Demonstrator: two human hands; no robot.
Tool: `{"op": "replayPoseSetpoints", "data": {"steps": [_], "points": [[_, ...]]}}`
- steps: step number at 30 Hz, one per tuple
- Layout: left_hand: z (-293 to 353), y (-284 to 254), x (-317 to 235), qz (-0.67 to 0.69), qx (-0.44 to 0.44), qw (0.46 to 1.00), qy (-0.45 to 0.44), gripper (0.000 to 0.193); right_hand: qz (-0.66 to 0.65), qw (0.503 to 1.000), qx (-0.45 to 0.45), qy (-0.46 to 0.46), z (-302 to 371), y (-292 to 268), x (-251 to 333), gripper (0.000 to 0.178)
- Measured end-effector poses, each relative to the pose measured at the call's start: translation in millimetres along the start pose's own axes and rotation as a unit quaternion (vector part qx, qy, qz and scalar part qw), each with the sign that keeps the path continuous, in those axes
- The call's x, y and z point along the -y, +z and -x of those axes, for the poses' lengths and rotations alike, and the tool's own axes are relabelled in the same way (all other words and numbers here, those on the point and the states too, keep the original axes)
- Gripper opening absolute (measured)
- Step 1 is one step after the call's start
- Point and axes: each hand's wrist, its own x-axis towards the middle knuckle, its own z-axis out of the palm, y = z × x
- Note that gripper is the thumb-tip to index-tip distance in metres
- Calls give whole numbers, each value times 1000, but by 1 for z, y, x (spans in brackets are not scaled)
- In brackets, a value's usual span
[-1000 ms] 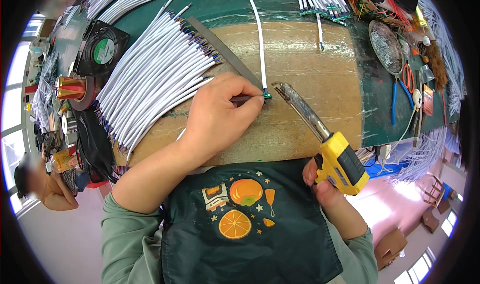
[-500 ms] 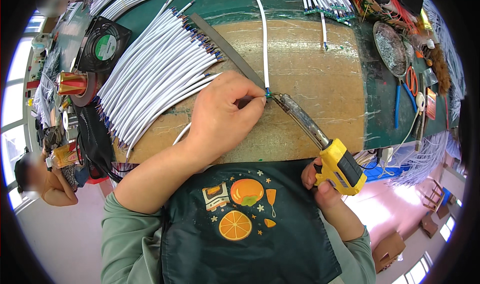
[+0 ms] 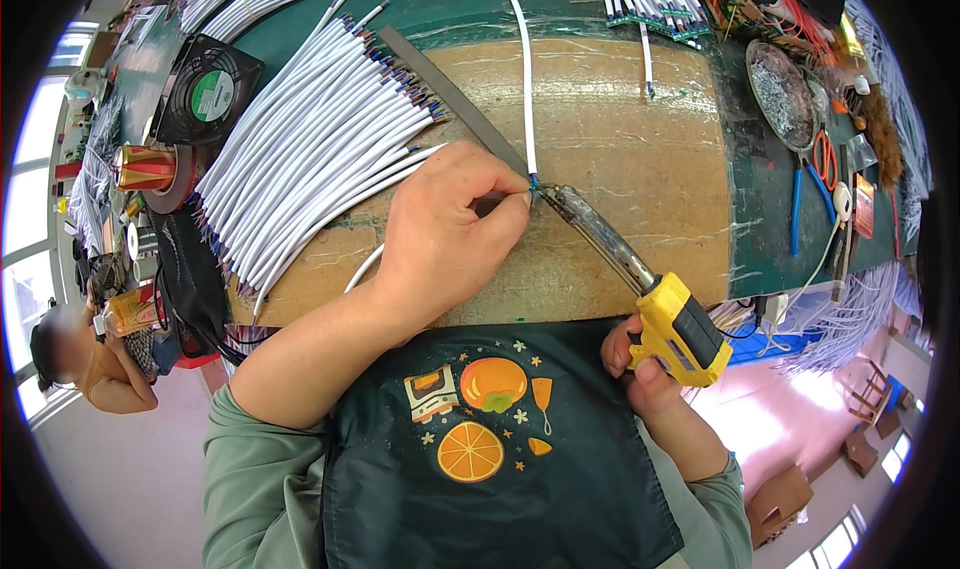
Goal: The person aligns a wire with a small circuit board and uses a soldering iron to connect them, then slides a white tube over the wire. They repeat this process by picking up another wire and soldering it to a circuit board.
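Observation:
My left hand [image 3: 455, 224] is closed in a pinch at the middle of the bench, holding a small green circuit board [image 3: 541, 190] at the near end of a white cable [image 3: 527, 79]. Blue wire ends show where cable and board meet. In my right hand [image 3: 645, 374] is a yellow soldering gun [image 3: 685, 331], fingers wrapped round its handle. Its dark tip points up and left and meets the board beside my left fingertips. The fingertips partly cover the board. A flat metal bar [image 3: 450, 97] runs diagonally behind my left hand.
A brown work board [image 3: 630, 239] covers the bench. Many white cables [image 3: 320, 149] lie left, near a black fan [image 3: 207, 89]. Cables with green boards [image 3: 655, 14] lie at the far right. Rightward are a dish [image 3: 780, 94] and blue-handled pliers [image 3: 812, 204]. Another person [image 3: 125, 374] sits left.
The white cable's end and the soldering gun's tip have shifted very slightly left. Both hands keep their hold.

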Motion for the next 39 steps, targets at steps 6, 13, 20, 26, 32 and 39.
{"op": "replayPoseSetpoints", "data": {"steps": [6,13,20,26,32,39], "points": [[0,0,-1,7,-1,1000,-7,6,-3,1000,-5,8,-3,3,2,51],[0,0,-1,1,-2,1000,-8,5,-7,1000,-3,2,-4,4,3,47],[0,0,-5,-6,-5,1000,-23,5,-2,1000,6,-5,-4,1,0,49],[0,-1,-2,-6,6,1000,-9,5,11,1000,15,-23,1,-6,-4,67],[0,-1,-2,3,5,1000,-18,5,-19,999,10,-28,-2,-1,3,69],[-1,-2,-3,4,18,999,-26,6,-37,998,-1,-43,-9,3,15,68]]}}
